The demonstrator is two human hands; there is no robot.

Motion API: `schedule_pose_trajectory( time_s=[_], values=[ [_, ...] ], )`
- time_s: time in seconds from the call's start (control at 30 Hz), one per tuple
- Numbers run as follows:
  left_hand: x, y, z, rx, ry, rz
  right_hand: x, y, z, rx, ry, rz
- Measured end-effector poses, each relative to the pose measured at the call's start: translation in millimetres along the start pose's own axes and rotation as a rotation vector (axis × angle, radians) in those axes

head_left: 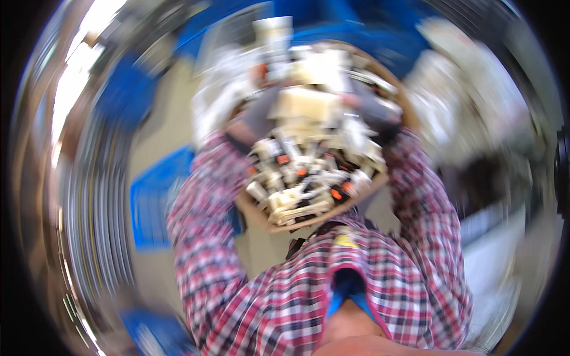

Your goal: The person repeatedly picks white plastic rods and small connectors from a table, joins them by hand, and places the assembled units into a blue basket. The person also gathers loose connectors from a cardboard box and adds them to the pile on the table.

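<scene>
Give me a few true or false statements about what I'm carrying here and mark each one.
1. A cardboard box is carried in front of the chest. True.
2. The box is empty. False: it is heaped with small white parts, some with orange bits.
3. The sleeves are plain blue. False: they are red and white plaid.
4. Both arms reach up along the box's sides. True.
5. The picture is sharp. False: it is motion-blurred.

Motion blur smears my whole view; both my gloved hands (252,121) are hidden partly behind the cardboard box (261,216), and its small white parts (303,172) are indistinct.
</scene>
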State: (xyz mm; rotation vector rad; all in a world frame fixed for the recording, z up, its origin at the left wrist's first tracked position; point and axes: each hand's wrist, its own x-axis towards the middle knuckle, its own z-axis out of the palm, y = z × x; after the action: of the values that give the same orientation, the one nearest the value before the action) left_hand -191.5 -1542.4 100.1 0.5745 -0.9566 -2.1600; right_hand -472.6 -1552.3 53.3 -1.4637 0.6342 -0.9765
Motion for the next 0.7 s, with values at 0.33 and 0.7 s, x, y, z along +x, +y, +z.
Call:
schedule_pose_trajectory(
  time_s=[0.33,0.7],
  values=[
    [133,-54,44,1.351,-0.63,0.467,-146,-46,15,0.14,0.575,-0.085],
    [242,-145,249,1.06,-1.467,0.243,-283,-70,37,-0.126,1.17,-0.538]
  ],
)
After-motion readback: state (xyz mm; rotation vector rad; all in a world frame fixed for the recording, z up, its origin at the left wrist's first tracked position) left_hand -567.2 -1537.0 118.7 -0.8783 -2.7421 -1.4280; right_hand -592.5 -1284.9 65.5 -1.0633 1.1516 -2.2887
